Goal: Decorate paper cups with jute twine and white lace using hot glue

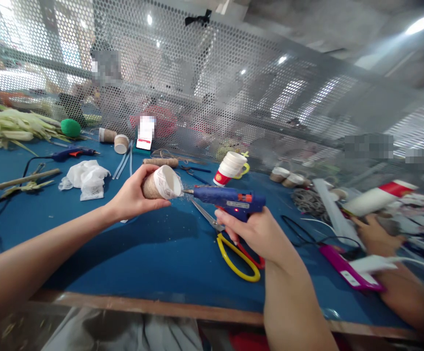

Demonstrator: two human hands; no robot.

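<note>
My left hand (138, 195) is wrapped round a paper cup (155, 185) covered in brown twine, with a white lace band near its rim. The cup is tilted, its mouth turned to the right. In my right hand (255, 233) is a blue hot glue gun (222, 196), with a small red light lit on its body. The gun's nozzle points left and is right at the cup's rim; I cannot tell whether it touches. Scissors (234, 256) with yellow and red handles lie on the table below the gun, partly behind my right hand.
On the blue table (153, 263), white lace (86, 176) and another glue gun (71, 153) lie left. Behind are twine-wrapped cups (121, 144), a twine roll (161, 162), a phone (145, 134) and stacked paper cups (230, 168). A purple power strip (349, 268) and a co-worker's hand (376, 234) are right.
</note>
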